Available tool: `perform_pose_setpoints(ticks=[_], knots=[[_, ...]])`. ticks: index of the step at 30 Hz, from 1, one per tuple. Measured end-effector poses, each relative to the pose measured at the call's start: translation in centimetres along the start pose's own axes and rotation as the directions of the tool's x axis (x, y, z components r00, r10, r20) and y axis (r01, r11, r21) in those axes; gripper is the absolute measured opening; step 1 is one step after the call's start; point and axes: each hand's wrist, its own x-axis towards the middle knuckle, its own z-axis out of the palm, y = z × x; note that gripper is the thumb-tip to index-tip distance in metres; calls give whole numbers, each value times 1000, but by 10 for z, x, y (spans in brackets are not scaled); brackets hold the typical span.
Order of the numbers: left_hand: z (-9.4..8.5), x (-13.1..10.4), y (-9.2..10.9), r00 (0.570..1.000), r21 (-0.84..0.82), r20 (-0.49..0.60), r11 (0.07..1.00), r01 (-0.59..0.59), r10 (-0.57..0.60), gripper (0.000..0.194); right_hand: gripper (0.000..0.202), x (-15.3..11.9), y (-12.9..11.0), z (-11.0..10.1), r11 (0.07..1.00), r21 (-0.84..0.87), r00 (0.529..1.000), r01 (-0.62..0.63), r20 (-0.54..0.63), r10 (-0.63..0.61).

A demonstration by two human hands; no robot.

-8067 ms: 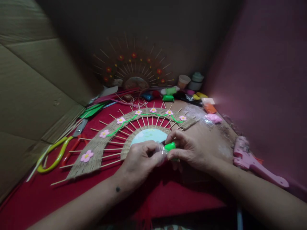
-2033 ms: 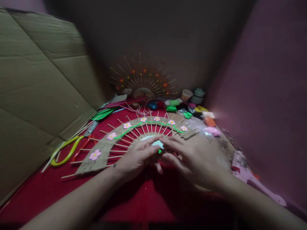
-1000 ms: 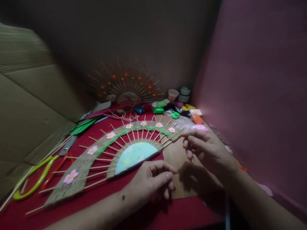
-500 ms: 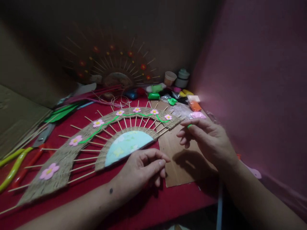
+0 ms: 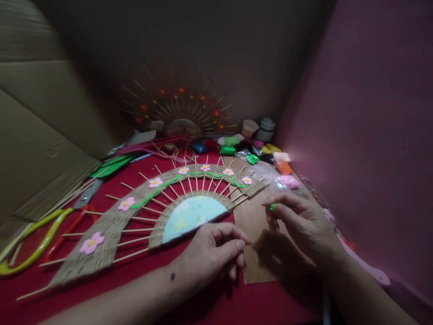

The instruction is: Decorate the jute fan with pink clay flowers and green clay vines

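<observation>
My right hand (image 5: 297, 221) is closed in a pinch on a small bit of bright green clay (image 5: 272, 206), held above the brown board (image 5: 252, 268). My left hand (image 5: 219, 248) hovers near the board's left edge, its fingers loosely bent and apart, with nothing visible in them. Beyond it lies a woven fan (image 5: 101, 253) with thin wooden sticks and a pale blue half-round centre (image 5: 194, 216). Pink clay flowers (image 5: 126, 204) with yellow middles sit along its outer band. A wavy green clay strand (image 5: 149, 198) runs between several of them.
Yellow-handled scissors (image 5: 43, 239) lie at the left, near an orange-red handle (image 5: 67, 237). Packets of coloured clay, including a pink one (image 5: 287, 182), cluster at the back right beside a cup (image 5: 249, 128) and a jar (image 5: 266, 129). A second fan (image 5: 182, 119) leans against the back wall.
The view has shifted, so the whole scene sits lower and further right. My right hand still pinches the green bit, and my left hand keeps about the same pose.
</observation>
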Motion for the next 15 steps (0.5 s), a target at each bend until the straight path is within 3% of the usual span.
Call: perform_pose_setpoints(ticks=[3, 7, 10, 13, 15], knots=[[0, 1, -1, 1000, 7, 3, 1000, -11, 11, 18, 14, 0, -1, 0, 996, -64, 998, 56, -28, -58], [-1, 1, -3, 1000, 8, 17, 1000, -15, 15, 18, 14, -1, -4, 1, 988, -151, 994, 28, 111, -11], [-1, 1, -3, 999, 2, 31, 999, -32, 32, 18, 21, -4, -5, 0, 953, -301, 991, 29, 136, 13], [-1, 1, -2, 999, 14, 24, 999, -38, 38, 17, 11, -6, -2, -2, 821, -546, 984, 168, 139, -109], [0, 1, -1, 1000, 23, 16, 1000, -22, 21, 17, 12, -8, 4, -4, 683, -659, 949, 315, 199, -246]])
